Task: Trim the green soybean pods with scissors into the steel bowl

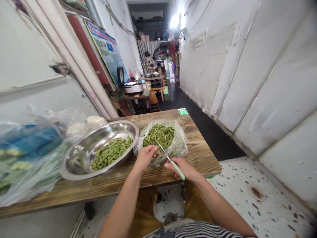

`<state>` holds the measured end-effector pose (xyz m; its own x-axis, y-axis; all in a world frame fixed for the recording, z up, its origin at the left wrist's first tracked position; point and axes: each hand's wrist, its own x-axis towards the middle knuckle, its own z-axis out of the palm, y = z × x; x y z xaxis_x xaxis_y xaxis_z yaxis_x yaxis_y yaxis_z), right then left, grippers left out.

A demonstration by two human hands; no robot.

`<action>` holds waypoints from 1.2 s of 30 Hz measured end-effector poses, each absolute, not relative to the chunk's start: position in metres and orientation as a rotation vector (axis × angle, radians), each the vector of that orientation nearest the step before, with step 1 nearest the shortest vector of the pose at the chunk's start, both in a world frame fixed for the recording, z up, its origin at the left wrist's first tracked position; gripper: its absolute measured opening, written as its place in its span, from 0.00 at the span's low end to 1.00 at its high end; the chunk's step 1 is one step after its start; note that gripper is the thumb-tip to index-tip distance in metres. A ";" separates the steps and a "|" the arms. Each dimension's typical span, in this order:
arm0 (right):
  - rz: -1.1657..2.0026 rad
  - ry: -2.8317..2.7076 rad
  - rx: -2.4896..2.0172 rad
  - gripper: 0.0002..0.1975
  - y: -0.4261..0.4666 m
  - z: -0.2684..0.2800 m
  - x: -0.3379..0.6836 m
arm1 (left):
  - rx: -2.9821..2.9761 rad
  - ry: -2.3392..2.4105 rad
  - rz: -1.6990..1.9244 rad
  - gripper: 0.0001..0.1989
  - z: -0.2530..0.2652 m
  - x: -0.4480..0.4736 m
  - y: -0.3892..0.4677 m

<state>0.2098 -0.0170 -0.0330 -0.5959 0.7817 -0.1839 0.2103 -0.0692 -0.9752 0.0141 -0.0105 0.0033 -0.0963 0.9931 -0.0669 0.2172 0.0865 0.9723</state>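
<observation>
My right hand [182, 168] is closed round the pale green handle of a pair of scissors [163, 150], whose metal blades point up and left over the pods. Just left of the blades, my left hand [146, 156] pinches a green soybean pod, mostly hidden by the fingertips. Both hands are at the near edge of a clear plastic bag [182, 145] filled with green soybean pods [158, 134]. To the left stands a wide steel basin [74, 155], with more soybean pods [112, 153] heaped on its right side.
Plastic bags of vegetables [27, 155] crowd the left end of the wooden table [198, 148]. A QR code card [183, 111] lies at the far corner. Beyond are an open rice cooker [133, 87] and a person [149, 64] at another table. A white wall runs along the right.
</observation>
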 end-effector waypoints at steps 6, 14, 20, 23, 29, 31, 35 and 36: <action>1.735 -1.715 -1.045 0.22 -0.018 -0.029 0.207 | 1.231 1.445 1.090 0.18 0.004 0.015 -0.010; 1.801 -1.583 -1.066 0.23 -0.020 -0.030 0.203 | 0.963 1.271 1.261 0.17 0.007 0.015 -0.011; 1.861 -1.616 -0.997 0.24 -0.024 -0.030 0.199 | 0.748 1.183 1.431 0.14 0.008 0.019 -0.012; 1.854 -1.622 -0.997 0.24 -0.025 -0.028 0.198 | 0.716 1.193 1.452 0.14 0.007 0.022 -0.013; 1.811 -1.624 -0.990 0.23 -0.024 -0.028 0.199 | 0.777 1.263 1.394 0.17 0.006 0.024 -0.016; 1.796 -1.631 -0.982 0.23 -0.024 -0.028 0.200 | 0.800 1.294 1.375 0.17 0.007 0.024 -0.016; 1.776 -1.627 -0.995 0.24 -0.024 -0.027 0.200 | 0.874 1.331 1.346 0.16 0.006 0.025 -0.016; 1.784 -1.610 -1.013 0.24 -0.024 -0.026 0.200 | 0.902 1.356 1.351 0.16 0.007 0.024 -0.016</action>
